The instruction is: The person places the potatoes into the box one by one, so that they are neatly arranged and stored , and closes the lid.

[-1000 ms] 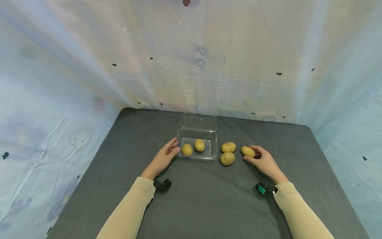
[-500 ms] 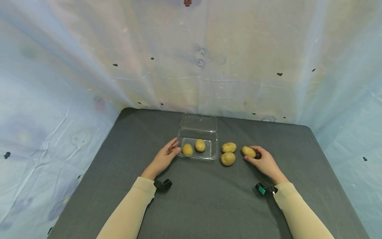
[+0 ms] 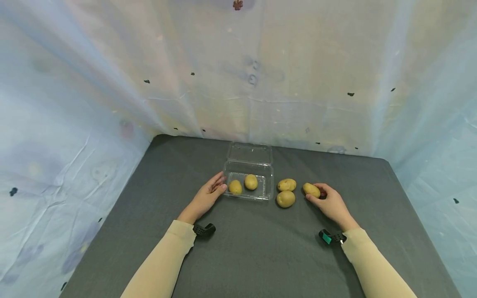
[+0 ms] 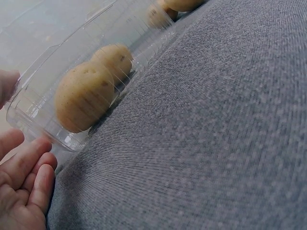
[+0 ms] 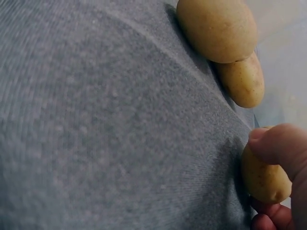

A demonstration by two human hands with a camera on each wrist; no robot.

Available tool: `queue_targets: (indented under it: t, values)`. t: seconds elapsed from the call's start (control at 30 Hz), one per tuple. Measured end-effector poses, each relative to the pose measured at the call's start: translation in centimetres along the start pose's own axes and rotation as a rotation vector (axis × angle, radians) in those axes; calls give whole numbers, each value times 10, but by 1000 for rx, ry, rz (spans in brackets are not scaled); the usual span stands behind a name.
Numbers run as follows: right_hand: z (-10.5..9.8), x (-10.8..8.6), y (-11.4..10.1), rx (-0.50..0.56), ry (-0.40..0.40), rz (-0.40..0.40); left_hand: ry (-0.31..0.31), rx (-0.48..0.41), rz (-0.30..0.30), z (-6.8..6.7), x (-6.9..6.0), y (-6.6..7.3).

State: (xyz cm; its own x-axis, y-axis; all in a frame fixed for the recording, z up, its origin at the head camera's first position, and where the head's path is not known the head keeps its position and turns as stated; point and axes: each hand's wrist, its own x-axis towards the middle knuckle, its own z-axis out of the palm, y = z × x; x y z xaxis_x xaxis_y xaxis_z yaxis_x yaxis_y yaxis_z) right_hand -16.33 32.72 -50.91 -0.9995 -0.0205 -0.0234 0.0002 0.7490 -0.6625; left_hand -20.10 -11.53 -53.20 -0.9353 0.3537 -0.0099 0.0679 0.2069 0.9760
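My right hand [image 3: 333, 205] grips a small yellow potato [image 3: 311, 190] on the right, thumb on its near side. In the right wrist view the thumb presses on that potato [image 5: 265, 179] and the fingertips curl beneath it. At the left end of a clear plastic box [image 3: 267, 191], my left hand [image 3: 204, 198] rests with loosely bent fingers, touching or very near its wall. Inside the box lie two potatoes, one to the left [image 3: 234, 187] and one to the right [image 3: 251, 182]. The box's lid [image 3: 250, 154] is folded back, away from me.
Between the box and my right hand, two potatoes sit close together, a farther one [image 3: 286, 185] and a nearer one [image 3: 285, 199]. Everything lies on a dark grey cloth-covered table [image 3: 253, 252]. A pale plastic curtain [image 3: 298, 82] encloses the back and sides.
The head view has shifted slightly, so everything appears a few pixels further right and down. Both hands, the box and the potatoes hold their places.
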Motion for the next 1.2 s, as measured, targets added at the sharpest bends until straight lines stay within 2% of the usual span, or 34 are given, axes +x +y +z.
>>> queue_targets:
  t: [0.2, 0.53, 0.83, 1.2]
  values:
    - [-2, 3, -6, 1, 40, 5, 1, 0, -7, 0, -1, 1]
    - [-6, 9, -32, 52, 69, -23, 11, 19, 3, 0, -1, 1]
    - [4, 15, -62, 104, 91, -74, 15, 18, 8, 0, -1, 0]
    - [27, 24, -102, 167, 51, -127, 15, 33, 24, -3, -2, -4]
